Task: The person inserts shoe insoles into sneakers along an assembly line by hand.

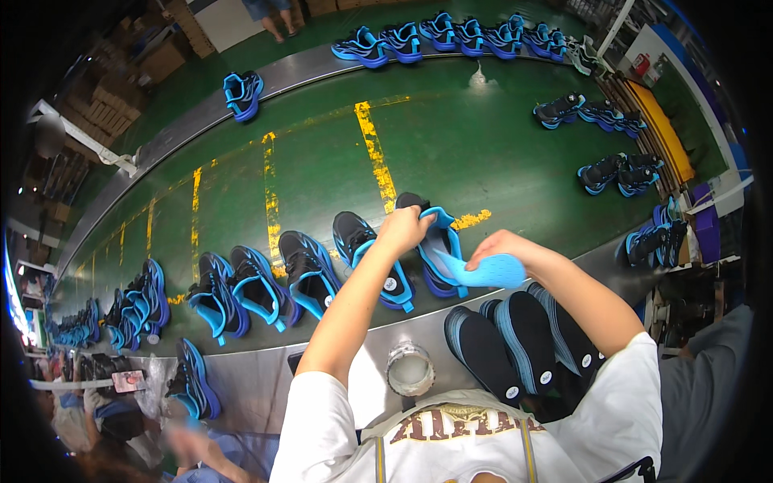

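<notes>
A black and blue sneaker stands on the green conveyor belt in front of me, its heel toward me. My left hand is closed on its upper near the tongue and blue collar. In my right hand, the fingers pinch a light blue insole. One end of the insole reaches into the shoe's opening, and the other sticks out to the right past my fingers. Another sneaker stands just left of the held one. Between my arms, an open jar with pale contents sits on the metal edge.
Stacks of black and blue insoles lie at the near metal ledge on the right. Several sneakers line the belt's near side. More shoes stand along the far rail and at the right end. A co-worker's hand is at lower left.
</notes>
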A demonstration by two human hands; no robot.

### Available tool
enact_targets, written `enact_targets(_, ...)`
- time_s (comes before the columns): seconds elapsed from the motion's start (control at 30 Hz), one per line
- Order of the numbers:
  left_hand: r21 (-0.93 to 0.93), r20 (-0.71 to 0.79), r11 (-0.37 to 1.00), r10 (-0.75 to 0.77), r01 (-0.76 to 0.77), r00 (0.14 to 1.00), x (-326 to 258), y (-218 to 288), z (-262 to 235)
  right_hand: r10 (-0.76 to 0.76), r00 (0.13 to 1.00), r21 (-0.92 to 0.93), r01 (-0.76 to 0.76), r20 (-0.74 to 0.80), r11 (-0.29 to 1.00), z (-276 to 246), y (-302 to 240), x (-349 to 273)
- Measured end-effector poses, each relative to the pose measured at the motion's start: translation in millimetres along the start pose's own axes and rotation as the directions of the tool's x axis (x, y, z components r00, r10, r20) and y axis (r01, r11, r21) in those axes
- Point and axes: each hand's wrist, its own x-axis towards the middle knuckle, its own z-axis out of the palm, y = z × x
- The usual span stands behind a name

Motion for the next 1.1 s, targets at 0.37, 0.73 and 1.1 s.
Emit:
enact_targets(0.37,-0.178,0.166,0.983,-0.008,0.038,0.986,2,-22,11,-0.684,0.73,-0.975,0.163,0.016,0.151,54,63,78)
enact_targets(0.73,-0.452,0.006,0.869,-0.223,0.201,0.975,-13,-8,30,-0.414,0.91,-0.966,0.11,0.004,0.233,47,50,64)
enact_targets(1.1,-0.343,-0.016,0.921,-0.202,0.184,0.979,-12,-12,46,-0.625,0.781,-0.988,0.09,-0.007,0.123,49,81,121)
